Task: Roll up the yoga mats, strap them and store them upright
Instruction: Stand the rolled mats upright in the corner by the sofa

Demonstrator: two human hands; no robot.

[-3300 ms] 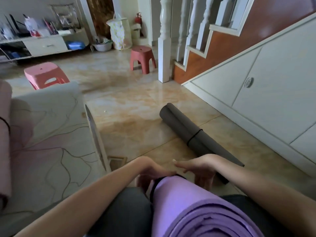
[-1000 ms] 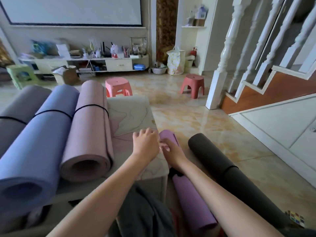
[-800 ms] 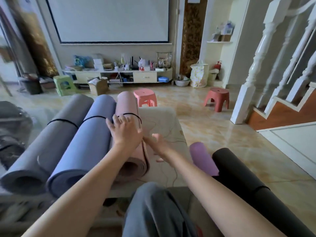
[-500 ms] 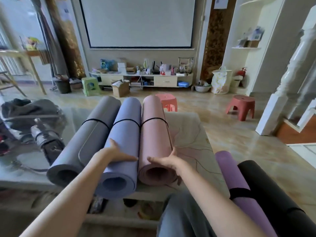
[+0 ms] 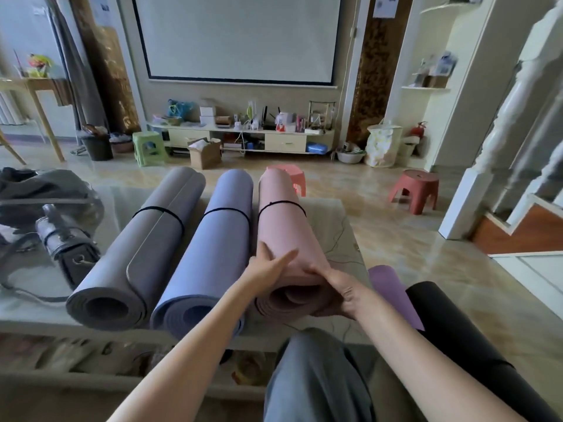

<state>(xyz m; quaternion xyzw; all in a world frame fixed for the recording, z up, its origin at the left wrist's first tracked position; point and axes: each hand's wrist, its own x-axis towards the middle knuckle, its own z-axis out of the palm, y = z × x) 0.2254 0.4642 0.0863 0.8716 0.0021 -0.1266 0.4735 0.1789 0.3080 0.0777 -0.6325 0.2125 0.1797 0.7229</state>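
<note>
Forearms reach in from the near edge, grey trouser knee between them. Left hand (image 5: 268, 266) lies on the near left side of the rolled pink foam yoga mat (image 5: 281, 239), thumb stretched over the top, fingers behind the roll and unseen; a loose hold. Right hand (image 5: 342, 292) curls round the mat's near open end from the right, gripping it. Pink mat lies flat on a pale low table (image 5: 341, 226), black elastic strap (image 5: 281, 205) round its middle. Touching on its left: rolled blue foam mat (image 5: 213, 254), then rolled grey foam mat (image 5: 146, 251), both strapped, lying flat. Right, on the floor: rolled purple mat (image 5: 393, 292) and rolled black mat (image 5: 451, 336), side by side. Far left on the table, dark leather bag (image 5: 65, 242). Farther off, red plastic stool (image 5: 416, 188), green plastic stool (image 5: 149, 147), cardboard box (image 5: 204, 152).
</note>
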